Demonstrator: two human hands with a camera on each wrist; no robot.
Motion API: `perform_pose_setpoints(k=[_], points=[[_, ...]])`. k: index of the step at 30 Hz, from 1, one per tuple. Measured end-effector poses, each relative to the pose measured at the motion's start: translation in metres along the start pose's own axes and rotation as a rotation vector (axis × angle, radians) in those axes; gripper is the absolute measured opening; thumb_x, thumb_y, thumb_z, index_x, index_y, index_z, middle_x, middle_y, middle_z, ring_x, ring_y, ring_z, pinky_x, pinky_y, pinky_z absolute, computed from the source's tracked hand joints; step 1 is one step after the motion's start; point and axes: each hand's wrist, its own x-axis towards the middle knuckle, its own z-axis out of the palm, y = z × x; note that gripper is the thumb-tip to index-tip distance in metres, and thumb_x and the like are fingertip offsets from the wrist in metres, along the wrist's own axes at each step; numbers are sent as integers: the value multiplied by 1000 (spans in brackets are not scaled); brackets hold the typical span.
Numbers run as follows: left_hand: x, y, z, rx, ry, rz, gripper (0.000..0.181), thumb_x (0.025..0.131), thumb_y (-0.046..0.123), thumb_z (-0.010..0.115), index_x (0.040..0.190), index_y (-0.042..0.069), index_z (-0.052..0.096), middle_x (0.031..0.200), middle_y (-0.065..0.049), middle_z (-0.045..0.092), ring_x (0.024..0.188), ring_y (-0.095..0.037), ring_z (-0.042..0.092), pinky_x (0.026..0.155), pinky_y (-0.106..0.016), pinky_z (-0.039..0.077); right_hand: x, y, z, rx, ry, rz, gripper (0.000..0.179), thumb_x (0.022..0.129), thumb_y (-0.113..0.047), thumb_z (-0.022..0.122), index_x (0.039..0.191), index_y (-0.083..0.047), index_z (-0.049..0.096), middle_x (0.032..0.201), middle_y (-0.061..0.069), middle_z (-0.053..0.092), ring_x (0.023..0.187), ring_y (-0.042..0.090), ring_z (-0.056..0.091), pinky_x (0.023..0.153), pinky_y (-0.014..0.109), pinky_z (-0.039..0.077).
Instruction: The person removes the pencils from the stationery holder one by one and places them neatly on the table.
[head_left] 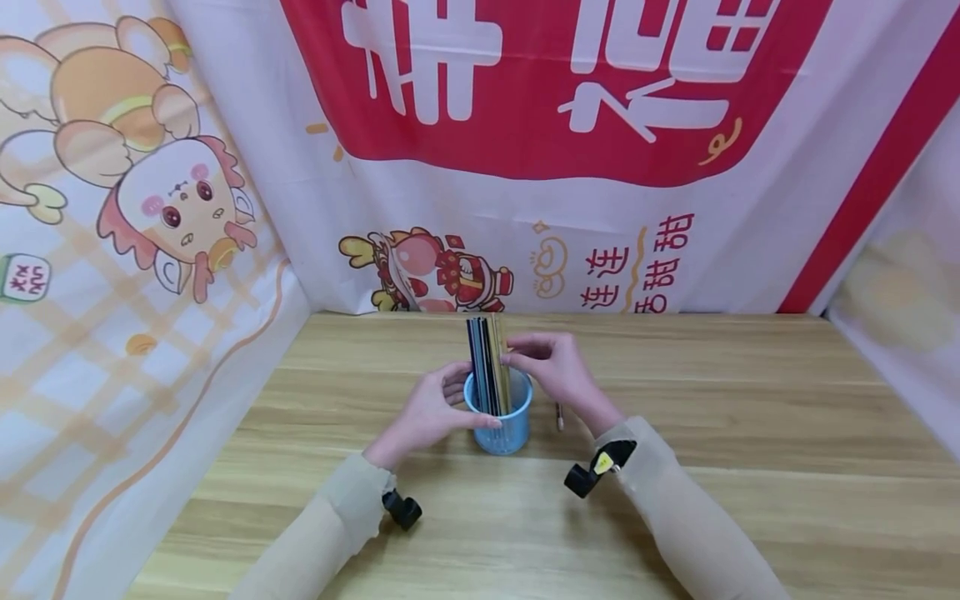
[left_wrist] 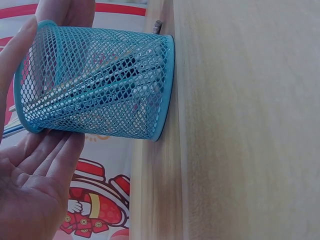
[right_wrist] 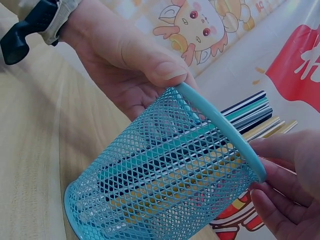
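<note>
A light blue mesh pen holder stands on the wooden table, slightly tilted in the wrist views' framing. Inside it leans a bundle of pencils, dark, blue-green and gold, their tops rising above the rim. My left hand holds the pen holder from the left, thumb across its near side and fingers behind; this grip also shows in the left wrist view. At the right of the rim, my right hand pinches the gold pencils between thumb and fingers, its other fingertips beside the rim.
Just right of the pen holder, a thin pencil-like stick lies on the table, partly hidden behind the right hand. A printed white and red cloth hangs at the table's back edge, with another patterned cloth along the left.
</note>
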Motion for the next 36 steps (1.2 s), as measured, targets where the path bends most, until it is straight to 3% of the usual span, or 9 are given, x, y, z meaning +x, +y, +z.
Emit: perform_pose_setpoints(k=[15, 22, 29, 36], points=[[0, 0, 0, 6, 0, -7, 84, 75, 21, 94, 146, 9, 51, 143, -7, 57, 128, -24, 57, 109, -38, 46, 1, -2, 0, 34, 36, 15, 25, 89, -17, 81, 112, -8, 77, 103, 6, 76, 96, 21, 72, 89, 36, 59], [0, 0, 0, 9, 4, -13, 84, 74, 22, 94, 146, 8, 51, 143, -9, 57, 128, -25, 56, 109, -39, 45, 1, -8, -7, 121, 49, -34, 26, 91, -14, 80, 114, -3, 75, 101, 9, 76, 90, 23, 73, 80, 33, 62], [-1, 0, 0, 6, 2, -9, 85, 74, 21, 94, 146, 7, 51, 141, -10, 58, 128, -26, 56, 109, -40, 45, 1, -19, -13, 154, 73, -78, 28, 91, -12, 79, 115, -1, 73, 98, 11, 76, 87, 28, 74, 79, 37, 63], [-1, 0, 0, 9, 11, -17, 87, 73, 21, 95, 146, 7, 51, 142, -10, 58, 128, -25, 56, 109, -39, 45, 0, -30, -19, 185, 154, -176, 27, 89, -9, 81, 112, 2, 73, 95, 12, 76, 81, 23, 74, 75, 35, 63]])
